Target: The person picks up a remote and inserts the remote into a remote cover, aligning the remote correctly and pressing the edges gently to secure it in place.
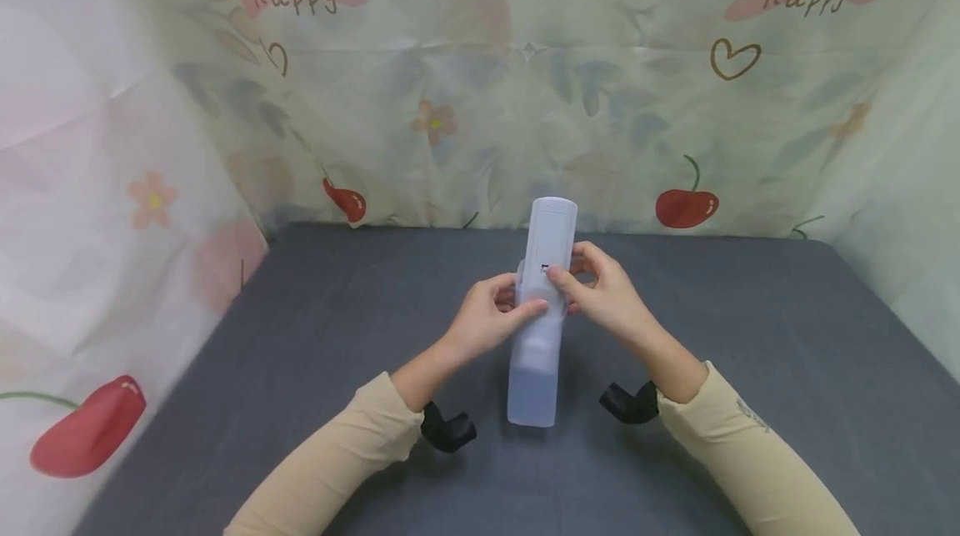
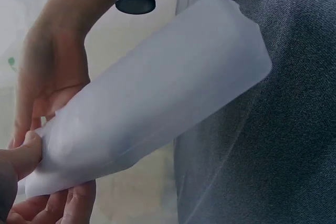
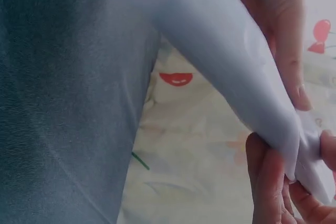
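A long white remote [image 1: 553, 227] stands tilted above the grey table [image 1: 300, 336], its lower part inside a translucent soft cover [image 1: 534, 382]. My left hand [image 1: 517, 304] grips the covered middle from the left, thumb across the front. My right hand [image 1: 572, 273] pinches the remote at the cover's upper rim, thumb in front and fingers behind. In the left wrist view the cover [image 2: 157, 98] fills the middle, with my left fingers [image 2: 23, 156] at its narrow end. The right wrist view shows the cover [image 3: 220, 40] running down to my right fingers [image 3: 268, 182].
The grey table surface spreads around the hands on all sides. Patterned cloth walls [image 1: 480, 86] with cherries and the word "happy" close it in at the back and on both sides. Black wrist mounts [image 1: 447, 429] [image 1: 628, 403] sit under both sleeves.
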### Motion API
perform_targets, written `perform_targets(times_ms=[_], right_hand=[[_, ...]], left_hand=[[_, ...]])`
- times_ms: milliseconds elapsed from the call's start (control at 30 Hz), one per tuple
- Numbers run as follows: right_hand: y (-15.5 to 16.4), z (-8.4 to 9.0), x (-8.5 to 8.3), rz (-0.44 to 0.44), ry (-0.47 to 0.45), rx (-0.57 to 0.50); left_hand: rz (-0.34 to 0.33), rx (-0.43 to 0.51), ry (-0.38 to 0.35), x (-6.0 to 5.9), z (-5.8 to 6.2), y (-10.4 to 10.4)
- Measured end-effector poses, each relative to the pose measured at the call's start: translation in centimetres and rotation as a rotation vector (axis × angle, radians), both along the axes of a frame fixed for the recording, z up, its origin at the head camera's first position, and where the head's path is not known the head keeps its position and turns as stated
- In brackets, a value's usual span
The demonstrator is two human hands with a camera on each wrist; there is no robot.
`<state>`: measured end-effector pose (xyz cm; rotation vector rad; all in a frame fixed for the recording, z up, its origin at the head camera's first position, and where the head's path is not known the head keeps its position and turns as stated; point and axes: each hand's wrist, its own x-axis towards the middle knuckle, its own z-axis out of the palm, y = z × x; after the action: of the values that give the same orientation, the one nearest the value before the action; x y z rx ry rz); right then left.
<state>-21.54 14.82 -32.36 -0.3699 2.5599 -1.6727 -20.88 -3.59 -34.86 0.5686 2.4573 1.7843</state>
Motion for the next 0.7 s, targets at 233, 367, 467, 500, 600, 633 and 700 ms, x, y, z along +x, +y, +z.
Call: perform_targets(times_ms=[233, 367, 467, 500, 600, 633, 700], right_hand=[[0.3, 0.4, -0.28, -0.025, 0.048, -0.047], [0.58, 0.51, -0.42, -0.029, 0.047, -0.096], [0.67, 0.61, -0.41, -0.016, 0.044, -0.111], [0.7, 0.65, -0.41, -0.007, 0.041, -0.109], [0.83, 0.73, -0.43, 0.03, 0.03, -0.091], [0.88, 0.73, -0.46, 0.043, 0.027, -0.082], [0.95, 0.63, -0.58, 0.07, 0.02, -0.073]], left_hand=[[0.002, 0.124, -0.163, -0.26, 0.46, -0.46], [0.009, 0.172, -0.227, -0.42, 0.51, -0.87], [0.033, 0.179, -0.233, -0.61, 0.29, -0.94], [0.041, 0.181, -0.23, -0.64, 0.23, -0.92], [0.06, 0.175, -0.211, -0.58, 0.24, -0.79], [0.065, 0.167, -0.202, -0.52, 0.26, -0.73], [0.068, 0.154, -0.193, -0.41, 0.33, -0.64]])
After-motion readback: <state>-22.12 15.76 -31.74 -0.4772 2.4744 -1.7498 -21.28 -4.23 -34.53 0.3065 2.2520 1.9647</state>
